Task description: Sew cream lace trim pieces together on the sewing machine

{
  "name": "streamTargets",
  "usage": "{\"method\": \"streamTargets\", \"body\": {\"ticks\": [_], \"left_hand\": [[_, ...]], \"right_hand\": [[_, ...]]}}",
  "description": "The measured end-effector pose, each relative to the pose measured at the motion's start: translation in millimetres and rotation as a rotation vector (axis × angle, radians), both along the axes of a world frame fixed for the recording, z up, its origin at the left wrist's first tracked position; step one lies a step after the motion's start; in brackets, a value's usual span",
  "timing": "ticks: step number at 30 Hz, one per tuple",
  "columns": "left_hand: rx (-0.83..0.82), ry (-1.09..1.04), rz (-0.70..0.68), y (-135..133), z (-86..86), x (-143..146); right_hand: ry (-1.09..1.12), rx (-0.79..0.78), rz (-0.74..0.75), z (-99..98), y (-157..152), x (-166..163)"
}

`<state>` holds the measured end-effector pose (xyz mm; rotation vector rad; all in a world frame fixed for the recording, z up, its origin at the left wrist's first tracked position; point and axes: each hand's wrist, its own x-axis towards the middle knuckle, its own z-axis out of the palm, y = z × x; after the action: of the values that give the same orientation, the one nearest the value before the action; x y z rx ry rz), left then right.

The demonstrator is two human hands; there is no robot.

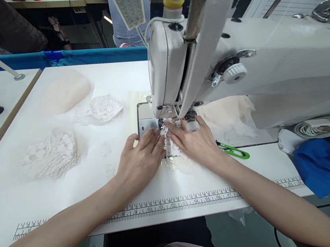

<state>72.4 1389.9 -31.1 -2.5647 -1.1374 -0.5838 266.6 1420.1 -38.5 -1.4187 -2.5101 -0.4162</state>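
Note:
A strip of white lace [167, 142] lies under the needle area of the white sewing machine [169, 63], between my two hands. My left hand [142, 158] lies flat with fingers stretched out, its fingertips at the lace's left edge by the metal needle plate [146, 121]. From the other side my right hand [195, 139] has its thumb and forefinger closed on the lace, just below the presser area. Part of the lace is hidden by the fingers and the machine head.
Crumpled white lace pieces [51, 153] [100, 109] and a pale beige cup shape [67, 89] lie left. Green thread snips [234, 151] are right of my right hand. Blue cloth [328, 159] and coiled cord [324, 124] sit far right. Another person in a striped shirt [127, 24] is behind.

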Motion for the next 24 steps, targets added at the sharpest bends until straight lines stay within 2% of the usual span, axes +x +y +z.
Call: {"method": "streamTargets", "body": {"ticks": [13, 18, 20, 24], "left_hand": [[-0.011, 0.031, 0.032, 3.3, 0.5, -0.5], [-0.011, 0.055, 0.055, 2.7, 1.0, -0.1], [0.0, 0.052, 0.047, 3.1, 1.1, -0.8], [-0.051, 0.04, -0.06, 9.8, 3.5, -5.5]], "right_hand": [[-0.009, 0.001, 0.001, 2.6, 6.8, 4.6], [0.056, 0.034, 0.07, 10.3, 0.9, 6.5], [0.107, -0.013, 0.124, 16.1, -5.4, 6.9], [0.182, -0.239, 0.17, 24.6, -16.9, 6.1]]}}
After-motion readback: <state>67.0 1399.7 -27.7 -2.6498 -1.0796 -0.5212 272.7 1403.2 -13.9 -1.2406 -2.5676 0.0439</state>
